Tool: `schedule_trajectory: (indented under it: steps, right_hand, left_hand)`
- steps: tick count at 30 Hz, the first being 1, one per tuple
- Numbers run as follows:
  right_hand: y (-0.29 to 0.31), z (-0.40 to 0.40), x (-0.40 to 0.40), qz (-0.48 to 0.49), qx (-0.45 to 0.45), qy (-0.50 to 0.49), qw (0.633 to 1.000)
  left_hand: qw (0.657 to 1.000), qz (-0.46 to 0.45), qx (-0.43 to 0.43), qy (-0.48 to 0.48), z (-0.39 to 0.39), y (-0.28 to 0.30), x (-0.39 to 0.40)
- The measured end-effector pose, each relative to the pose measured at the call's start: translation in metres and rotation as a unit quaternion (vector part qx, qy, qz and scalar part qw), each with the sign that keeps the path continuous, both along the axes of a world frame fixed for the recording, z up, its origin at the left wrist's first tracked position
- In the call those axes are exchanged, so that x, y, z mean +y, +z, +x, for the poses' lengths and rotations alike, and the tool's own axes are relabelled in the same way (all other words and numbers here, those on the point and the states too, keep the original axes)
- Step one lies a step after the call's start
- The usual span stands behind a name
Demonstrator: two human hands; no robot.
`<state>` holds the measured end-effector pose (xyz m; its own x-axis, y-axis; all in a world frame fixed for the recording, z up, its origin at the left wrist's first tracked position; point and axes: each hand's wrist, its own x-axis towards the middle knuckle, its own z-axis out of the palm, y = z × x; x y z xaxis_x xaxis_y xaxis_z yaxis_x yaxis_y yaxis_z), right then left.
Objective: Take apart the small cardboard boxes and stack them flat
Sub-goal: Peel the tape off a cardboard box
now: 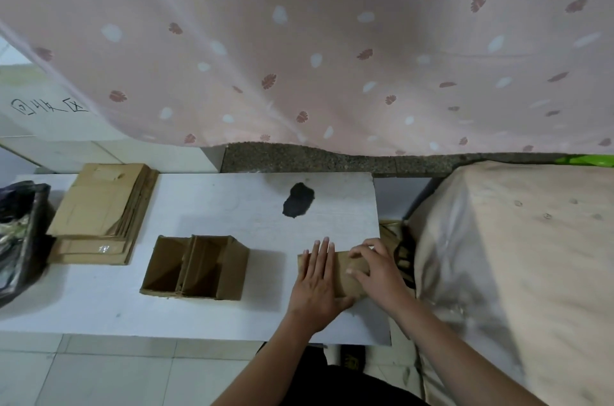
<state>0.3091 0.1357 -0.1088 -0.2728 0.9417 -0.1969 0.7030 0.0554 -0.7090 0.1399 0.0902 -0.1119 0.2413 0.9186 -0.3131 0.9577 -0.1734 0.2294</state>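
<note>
L hand (318,276) flat, fingers straight, pressing the small box (345,272) at the table's (199,312) right edge; R hand (375,267) curled, gripping its right end. Open box (196,267) mid-table. Flat stack (99,209) far left.

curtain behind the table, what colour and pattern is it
Pale pink curtain with scattered white spots and darker pink leaf prints, seen in the head view.
</note>
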Motion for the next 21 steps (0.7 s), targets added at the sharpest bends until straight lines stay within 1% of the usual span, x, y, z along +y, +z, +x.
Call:
schedule_trajectory:
  steps: [10,15,18,21]
  right_hand:
    - [-0.0007,-0.0011,-0.0033,0.022,0.024,-0.016,0.999]
    - [0.0047,0.0008,0.0017,0.007,0.035,-0.021,0.999]
    - [0.0053,0.0039,-0.0017,0.01,0.018,0.002,1.0]
    - [0.0039,0.0041,-0.0024,0.011,0.015,0.003,1.0]
  left_hand:
    - [0.998,-0.011,0.057,0.001,0.0051,-0.0008,-0.0032]
    - [0.998,-0.015,0.054,0.011,0.0066,0.0,-0.0037]
    - [0.998,-0.014,0.058,0.013,0.0072,0.0007,-0.005]
    - [0.998,-0.02,0.063,0.011,0.0082,0.0019,-0.0048]
